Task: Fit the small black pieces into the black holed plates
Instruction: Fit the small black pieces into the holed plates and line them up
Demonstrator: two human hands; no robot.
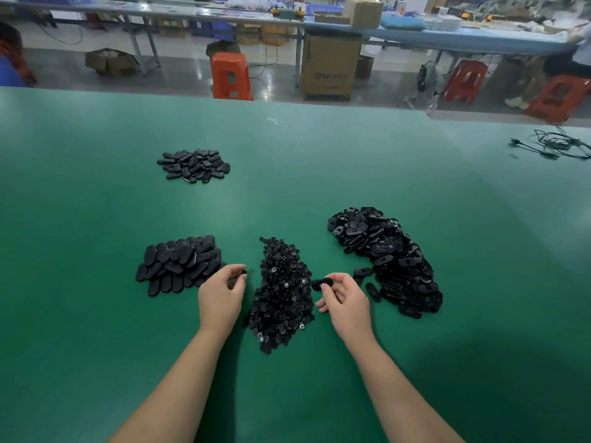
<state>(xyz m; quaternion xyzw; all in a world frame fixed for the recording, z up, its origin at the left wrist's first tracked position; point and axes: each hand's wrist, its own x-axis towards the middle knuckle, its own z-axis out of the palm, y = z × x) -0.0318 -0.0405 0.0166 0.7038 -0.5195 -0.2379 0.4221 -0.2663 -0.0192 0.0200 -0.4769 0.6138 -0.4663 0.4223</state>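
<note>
1. A wide green table mat (96, 219) covers the work surface; beyond its far edge lies a grey factory floor with an orange stool (231, 76), a cardboard box (329, 67) and long blue benches (447, 35).
2. A tangle of black cable (556, 145) lies near the mat's far right edge.
3. The mat is bare across its middle and along the near edge, where both forearms cross it.
4. A heap of small black pieces (283, 295), tiny and irregular with some pale centres, lies between the hands.
5. A heap of black holed plates (390, 257), glossy ovals with slots, spreads to the right; a few strays lie just beside it.
6. A stack of smooth matte oval plates (179, 265) sits to the left, and a smaller pile of similar ovals (193, 165) lies well apart, farther back.
7. The left hand (220, 295) pinches one small black piece (243, 274) between thumb and fingertips, just left of the central heap.
8. The right hand (343, 298) pinches a black oval plate (321, 283) at the central heap's right edge, fingers curled.
</note>
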